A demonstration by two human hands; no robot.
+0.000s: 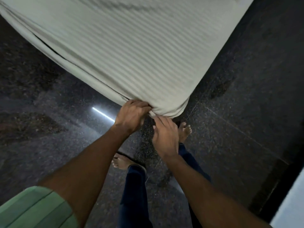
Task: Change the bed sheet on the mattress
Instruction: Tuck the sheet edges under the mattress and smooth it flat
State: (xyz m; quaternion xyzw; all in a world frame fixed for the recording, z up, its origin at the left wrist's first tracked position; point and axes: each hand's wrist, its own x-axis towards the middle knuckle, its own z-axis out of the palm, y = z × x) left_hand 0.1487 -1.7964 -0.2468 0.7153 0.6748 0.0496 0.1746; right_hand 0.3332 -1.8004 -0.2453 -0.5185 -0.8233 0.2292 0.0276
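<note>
A pale striped bed sheet [131, 51] covers the mattress, which fills the upper part of the head view and comes to a corner near the middle. My left hand [131, 115] grips a bunch of the sheet just under that corner's left edge. Right beside it, my right hand [164, 137] sits slightly lower, its fingertips touching the gathered fabric at the underside of the corner. The mattress itself is hidden under the sheet. The sheet hangs in loose folds along the left side [54, 51].
Dark speckled polished floor [238, 120] surrounds the bed and reflects a tube light [103, 114]. My bare feet [185, 130] stand right at the corner, legs in dark trousers. A dark skirting and pale wall [289, 199] lie at the lower right.
</note>
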